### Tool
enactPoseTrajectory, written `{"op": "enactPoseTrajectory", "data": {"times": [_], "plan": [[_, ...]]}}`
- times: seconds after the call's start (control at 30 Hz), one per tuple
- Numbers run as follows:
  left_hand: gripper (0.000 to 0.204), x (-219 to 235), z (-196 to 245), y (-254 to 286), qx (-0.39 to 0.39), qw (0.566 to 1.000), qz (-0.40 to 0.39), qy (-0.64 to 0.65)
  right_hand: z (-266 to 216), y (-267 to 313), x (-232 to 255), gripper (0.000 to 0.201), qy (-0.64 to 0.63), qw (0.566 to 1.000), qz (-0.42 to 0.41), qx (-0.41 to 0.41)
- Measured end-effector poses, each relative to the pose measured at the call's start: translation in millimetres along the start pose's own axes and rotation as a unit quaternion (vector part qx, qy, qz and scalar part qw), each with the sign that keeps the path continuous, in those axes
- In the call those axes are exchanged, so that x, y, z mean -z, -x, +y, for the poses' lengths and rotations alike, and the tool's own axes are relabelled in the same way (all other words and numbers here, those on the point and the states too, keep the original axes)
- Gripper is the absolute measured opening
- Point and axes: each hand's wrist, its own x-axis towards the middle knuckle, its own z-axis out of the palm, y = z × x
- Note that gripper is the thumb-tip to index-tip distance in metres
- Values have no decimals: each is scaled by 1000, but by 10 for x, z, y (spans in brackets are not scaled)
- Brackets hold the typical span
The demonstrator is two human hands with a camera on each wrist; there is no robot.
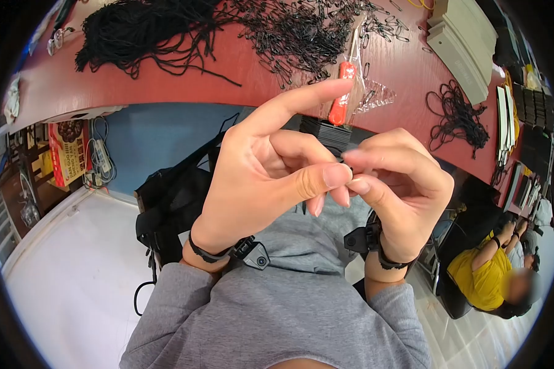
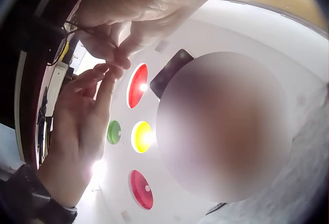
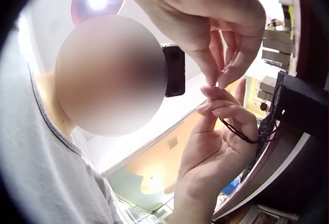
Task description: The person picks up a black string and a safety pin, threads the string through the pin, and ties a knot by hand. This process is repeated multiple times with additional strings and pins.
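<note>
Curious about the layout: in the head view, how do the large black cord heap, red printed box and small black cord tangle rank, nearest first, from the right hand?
From the right hand:
1. Small black cord tangle, right side.
2. Large black cord heap, upper left.
3. Red printed box, far left.

On the table [image 1: 400, 67], a heap of cords [image 1: 141, 37] is piled over on the left, and a heap of pins [image 1: 295, 37] is dumped just right of it. A tool handle [image 1: 339, 112] is parked in front of the pins, by the table's near edge. Off to the right, a stack of panels [image 1: 465, 49] is set, with a second cord tangle [image 1: 458, 114] dropped before it. The left hand [image 1: 258, 160] and right hand [image 1: 406, 184] are held before the table, fingertips together.
</note>
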Motion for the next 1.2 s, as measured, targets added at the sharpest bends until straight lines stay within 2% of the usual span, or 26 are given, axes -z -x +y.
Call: {"op": "enactPoseTrajectory", "data": {"times": [0.03, 0.1, 0.23, 0.3, 0.53, 0.6, 0.63, 0.7, 0.73, 0.8, 0.83, 0.87, 0.93, 1.03, 1.07, 1.13, 1.17, 1.2], "plan": [[68, 1, 12, 2, 1, 1000, 0, 0, 28, -7, 18, 19, 0, 1000, 0, -1], [69, 7, 33, 5, 27, 999, 2, -26, 100, -15, 41, 18, 17, 996, -30, 86], [69, 6, 55, 3, 42, 998, 1, -38, 62, -25, 22, 18, 3, 999, -15, 43], [69, -5, 63, -3, 55, 998, -4, -22, 97, -66, 63, 18, 28, 992, -49, 114], [71, 40, 33, -9, 93, 993, -62, 33, 66, -83, 119, 16, 4, 989, -107, 100], [66, 45, 32, -18, 100, 989, -86, 63, 83, -103, 132, 15, -2, 981, -145, 130], [66, 54, 43, -18, 100, 989, -86, 63, 89, -100, 131, 15, -2, 981, -145, 130], [48, 79, 77, -13, 146, 983, -95, 49, 102, -93, 124, 15, 17, 977, -134, 165], [48, 73, 55, -2, 146, 983, -95, 49, 98, -85, 109, 15, 17, 977, -134, 165], [22, 62, -39, 33, 59, 998, -27, -2, 84, -64, 63, 17, 43, 978, -88, 185], [9, 76, -76, 33, 6, 998, -41, -44, 93, -65, 51, 17, 43, 978, -88, 185], [9, 88, -61, 25, 6, 998, -41, -44, 112, -65, 41, 18, 52, 977, -76, 194], [6, 112, -9, 9, -78, 967, -87, -228, 158, -65, 21, 19, 60, 975, -64, 204], [5, 101, 12, 29, -73, 972, -67, -213, 193, -74, -32, 20, 28, 977, -43, 206], [5, 108, 14, 28, -73, 972, -67, -213, 185, -80, -61, 18, 17, 983, -34, 182], [5, 134, 21, 27, -118, 962, -25, -244, 185, -111, -77, 16, 6, 987, -24, 157], [4, 137, 22, 34, -115, 961, 22, -250, 206, -164, -75, 14, 47, 989, -12, 141], [4, 141, -36, 10, -147, 960, 73, -226, 228, -227, -74, 13, 88, 988, -1, 126]]}}
